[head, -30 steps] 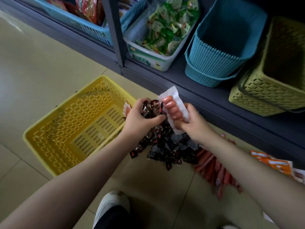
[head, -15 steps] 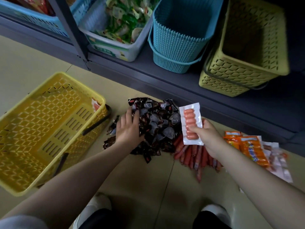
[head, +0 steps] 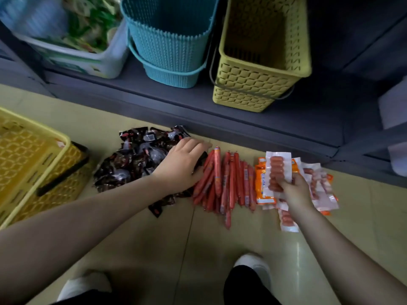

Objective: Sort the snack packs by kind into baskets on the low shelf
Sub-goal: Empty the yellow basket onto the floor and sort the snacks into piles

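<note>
Meanwhile right hand [head: 294, 191] grips sausage pack [head: 278, 170]; left hand [head: 180, 165] on dark packets [head: 134, 157].

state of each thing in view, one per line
left hand: open, resting on dark packs
right hand: gripping a clear sausage pack
dark packs: heaped on floor
sausage sticks: lying in a row on floor
orange packs: stacked on floor
teal basket: on shelf, empty
olive basket: on shelf, empty
white bin: holds green packs
yellow basket: on floor

Single head-worn view — steeply downward, close over floor [head: 220, 249] and low shelf [head: 286, 119] edge.
</note>
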A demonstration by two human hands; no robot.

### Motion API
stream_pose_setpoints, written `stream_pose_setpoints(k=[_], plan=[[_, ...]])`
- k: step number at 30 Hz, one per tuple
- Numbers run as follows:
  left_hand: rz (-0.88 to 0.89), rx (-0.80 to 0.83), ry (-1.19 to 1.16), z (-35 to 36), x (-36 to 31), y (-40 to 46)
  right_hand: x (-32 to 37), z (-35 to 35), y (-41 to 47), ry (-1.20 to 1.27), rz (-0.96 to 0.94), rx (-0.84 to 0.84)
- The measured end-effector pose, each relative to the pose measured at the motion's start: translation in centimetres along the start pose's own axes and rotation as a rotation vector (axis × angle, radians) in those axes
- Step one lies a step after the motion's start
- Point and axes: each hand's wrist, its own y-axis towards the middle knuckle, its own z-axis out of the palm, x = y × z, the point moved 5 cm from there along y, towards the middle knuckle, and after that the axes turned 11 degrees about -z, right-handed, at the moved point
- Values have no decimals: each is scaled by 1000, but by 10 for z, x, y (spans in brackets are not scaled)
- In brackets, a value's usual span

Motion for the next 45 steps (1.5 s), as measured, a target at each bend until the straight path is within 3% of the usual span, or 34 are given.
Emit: stream_pose_setpoints(k=[2, 8, 10, 14, 17, 22, 24, 26, 29, 33, 39, 42, 45], plan=[[2, 0, -3, 6, -13, 9, -16, -13, 11, -54, 14, -35], [-28, 6, -13, 10, -13, 13, 5, -12, 18, -805, -271, -107], [-59, -38, -39, 3, -3, 6, 24, 6, 12, -759, -404, -5], [-162, -158, -121, -33, 25, -21, 65, 72, -15, -579, -565, 366], [-196, -317, -120, -74, 57, -56, 107, 133, -52, -486, -694, 569], [-641, -599, -219, -131, 161, -132, 155, 242, -111, -284, -689, 810], [-808, -548, -253, -128, 206, -152, 171, 282, -135, -234, -702, 874], [-922, -382, -255, -111, 246, -162, 184, 317, -157, -258, -762, 936], [-983, -125, -172, -79, 287, -167, 200, 355, -175, -388, -903, 982], [-1077, 72, -189, -45, 326, -162, 213, 394, -184, -473, -1033, 984], [-800, 63, -300, -23, 333, -120, 202, 437, -177, -740, -1083, 1071], [-742, -31, -421, -14, 331, -101, 200, 438, -169, -681, -1068, 1050], [-729, -119, -684, -12, 333, -95, 202, 435, -165, -640, -1068, 1035]])
